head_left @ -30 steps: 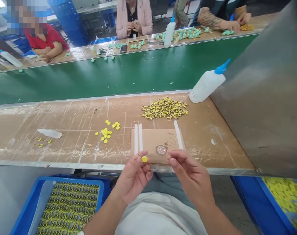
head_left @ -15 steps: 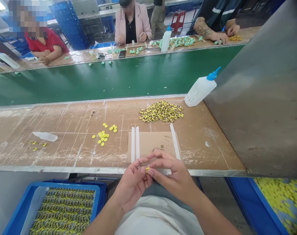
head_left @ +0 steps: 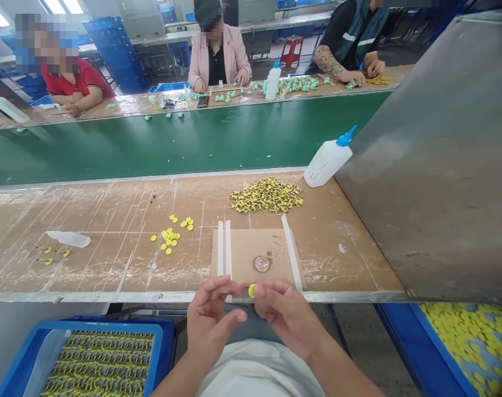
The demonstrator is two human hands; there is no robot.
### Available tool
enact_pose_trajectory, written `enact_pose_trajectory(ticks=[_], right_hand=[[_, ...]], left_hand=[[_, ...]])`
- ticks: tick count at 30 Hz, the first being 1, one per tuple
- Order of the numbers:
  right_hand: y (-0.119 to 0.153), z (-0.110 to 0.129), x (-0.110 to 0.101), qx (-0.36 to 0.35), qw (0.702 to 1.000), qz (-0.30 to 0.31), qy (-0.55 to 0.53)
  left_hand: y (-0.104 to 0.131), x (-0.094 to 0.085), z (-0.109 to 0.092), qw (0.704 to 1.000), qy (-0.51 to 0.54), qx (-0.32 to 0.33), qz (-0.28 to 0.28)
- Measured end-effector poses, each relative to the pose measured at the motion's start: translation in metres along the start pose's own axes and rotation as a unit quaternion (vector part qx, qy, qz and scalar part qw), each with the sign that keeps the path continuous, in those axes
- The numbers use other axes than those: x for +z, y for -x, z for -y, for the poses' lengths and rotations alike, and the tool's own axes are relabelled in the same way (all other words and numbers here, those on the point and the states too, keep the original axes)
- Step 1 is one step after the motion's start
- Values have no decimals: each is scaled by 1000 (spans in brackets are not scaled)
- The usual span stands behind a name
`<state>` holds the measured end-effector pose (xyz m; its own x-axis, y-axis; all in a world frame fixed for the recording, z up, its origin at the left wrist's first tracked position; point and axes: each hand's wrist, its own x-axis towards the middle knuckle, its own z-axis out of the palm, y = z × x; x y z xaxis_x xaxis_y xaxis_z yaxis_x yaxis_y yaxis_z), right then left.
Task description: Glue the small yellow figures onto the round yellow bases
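Between the thumb and fingers of my right hand (head_left: 286, 311) is a small yellow disc (head_left: 252, 290), held over the table's front edge. My left hand (head_left: 215, 314) is beside it, fingers apart and holding nothing. Just beyond the hands lies a cardboard sheet (head_left: 246, 248) with white tape strips and a round clear blob (head_left: 262, 264) on it. To the left, several loose yellow discs (head_left: 170, 236) lie on the table. A heap of small yellow-and-black pieces (head_left: 267, 196) sits behind the cardboard.
A white bottle with a blue nozzle (head_left: 327, 162) leans by the metal panel (head_left: 436, 160) at right. A small clear bottle (head_left: 69, 239) lies at left near a few yellow pieces. Blue trays (head_left: 162, 353) stand below. Across the green belt (head_left: 151, 149), several people work.
My hands have moved apart. The yellow disc, between both hands before, is now in my right hand only. The clear blob on the cardboard has come into full view.
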<state>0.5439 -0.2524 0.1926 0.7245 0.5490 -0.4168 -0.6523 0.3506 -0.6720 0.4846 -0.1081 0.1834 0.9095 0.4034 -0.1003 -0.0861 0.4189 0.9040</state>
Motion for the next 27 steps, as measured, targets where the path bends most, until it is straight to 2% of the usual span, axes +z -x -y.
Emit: enact_pose_trajectory(ticks=[3, 6, 17, 21, 23, 24, 25, 26, 27], right_hand=[[-1, -16, 7, 70, 991, 46, -103], [-2, -23, 12, 94, 980, 77, -154], [-4, -24, 23, 112, 981, 57, -148], [-6, -19, 17, 74, 991, 106, -32], [-14, -5, 3, 39, 989, 110, 87], [-21, 4, -6, 4, 981, 87, 171], [-31, 15, -16, -56, 962, 30, 264], [-44, 28, -27, -135, 919, -45, 368], [-58, 40, -37, -196, 849, -125, 474]], left_hand=[[2, 4, -4, 999, -29, 5, -15], [1, 5, -7, 999, -36, -1, -31], [-3, 4, -8, 997, 7, 5, -76], [-9, -1, -11, 997, 32, -3, -64], [-15, -6, -14, 995, 79, -23, -55], [-19, -9, -15, 993, 104, -36, -50], [-23, -12, -15, 990, 126, -49, -44], [-26, -16, -15, 987, 143, -61, -39], [-28, -20, -15, 985, 154, -71, -35]])
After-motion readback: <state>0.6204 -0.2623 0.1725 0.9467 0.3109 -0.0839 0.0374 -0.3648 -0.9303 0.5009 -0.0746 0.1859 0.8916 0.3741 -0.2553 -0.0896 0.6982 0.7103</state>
